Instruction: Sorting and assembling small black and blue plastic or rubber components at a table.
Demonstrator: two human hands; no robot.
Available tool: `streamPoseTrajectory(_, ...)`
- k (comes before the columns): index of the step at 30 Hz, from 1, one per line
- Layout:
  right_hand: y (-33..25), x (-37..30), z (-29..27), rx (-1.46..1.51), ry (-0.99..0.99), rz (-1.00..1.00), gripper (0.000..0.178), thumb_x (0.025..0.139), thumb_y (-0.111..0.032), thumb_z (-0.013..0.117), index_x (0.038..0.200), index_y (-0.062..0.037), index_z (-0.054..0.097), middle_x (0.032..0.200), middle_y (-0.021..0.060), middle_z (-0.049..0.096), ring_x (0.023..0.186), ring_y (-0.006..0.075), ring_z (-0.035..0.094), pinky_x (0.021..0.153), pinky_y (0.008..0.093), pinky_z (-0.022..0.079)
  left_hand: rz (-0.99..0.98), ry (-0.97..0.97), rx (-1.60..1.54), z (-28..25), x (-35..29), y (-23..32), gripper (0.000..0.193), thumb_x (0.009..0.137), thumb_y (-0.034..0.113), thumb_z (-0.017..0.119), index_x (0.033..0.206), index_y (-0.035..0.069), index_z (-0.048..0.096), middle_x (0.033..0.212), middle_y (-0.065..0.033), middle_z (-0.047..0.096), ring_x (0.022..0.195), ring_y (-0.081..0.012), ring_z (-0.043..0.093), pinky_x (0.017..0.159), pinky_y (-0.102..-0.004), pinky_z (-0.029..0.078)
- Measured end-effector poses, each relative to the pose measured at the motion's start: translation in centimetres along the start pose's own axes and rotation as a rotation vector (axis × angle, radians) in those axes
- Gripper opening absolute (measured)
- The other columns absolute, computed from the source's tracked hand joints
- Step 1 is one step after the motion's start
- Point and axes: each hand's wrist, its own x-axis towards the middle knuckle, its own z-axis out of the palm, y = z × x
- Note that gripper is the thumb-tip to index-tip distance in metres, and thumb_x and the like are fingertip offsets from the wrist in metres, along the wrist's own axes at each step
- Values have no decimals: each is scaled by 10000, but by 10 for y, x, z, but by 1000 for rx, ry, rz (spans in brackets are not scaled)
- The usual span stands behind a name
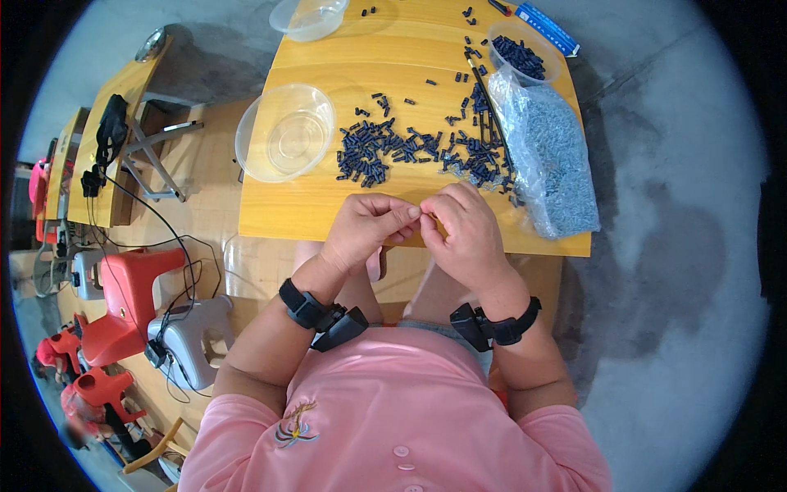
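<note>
My left hand [369,228] and my right hand [469,238] meet over the near edge of the wooden table [295,217]. Thumbs and fingers of both are pinched together at the tips; whatever they hold is too small and covered to make out. Just beyond them lies a spread of small black plastic pieces [365,152], thickest on the left. A few small shiny metal bits [461,173] lie among the pieces near my right hand. To the right rests a clear plastic bag [566,164] full of small silvery parts.
A clear round tub [285,131] stands at the left, another [316,20] at the far edge. Far right, a tub of black pieces [519,59] stands beside a blue box [548,29]. A thin dark rod [489,107] lies by the bag. Left of the table are stools [131,303] and cables [193,271].
</note>
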Motion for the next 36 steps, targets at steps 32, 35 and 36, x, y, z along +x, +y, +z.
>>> streamPoseTrajectory(32, 50, -20, 7, 271, 102, 193, 117, 690, 4, 668, 754, -16, 572, 753, 128, 594, 731, 311, 563, 648, 383, 442, 419, 354, 1130, 59, 165, 80, 224, 692, 251, 691, 788, 49, 693, 766, -152, 663, 737, -294, 645, 704, -365, 512)
streamPoseTrajectory(35, 51, -21, 6, 295, 97, 174, 120, 685, 7, 670, 753, -19, 575, 756, 128, 596, 736, 310, 564, 650, 383, 445, 358, 372, 1178, 64, 173, 81, 226, 685, 260, 695, 789, 60, 694, 777, -149, 662, 756, -299, 641, 716, -375, 510)
streamPoseTrajectory(36, 53, -21, 6, 309, 95, 170, 122, 683, 7, 671, 754, -19, 576, 757, 128, 596, 735, 311, 563, 650, 384, 446, 332, 380, 1175, 65, 175, 81, 226, 682, 264, 697, 789, 66, 696, 780, -148, 662, 762, -302, 638, 720, -379, 509)
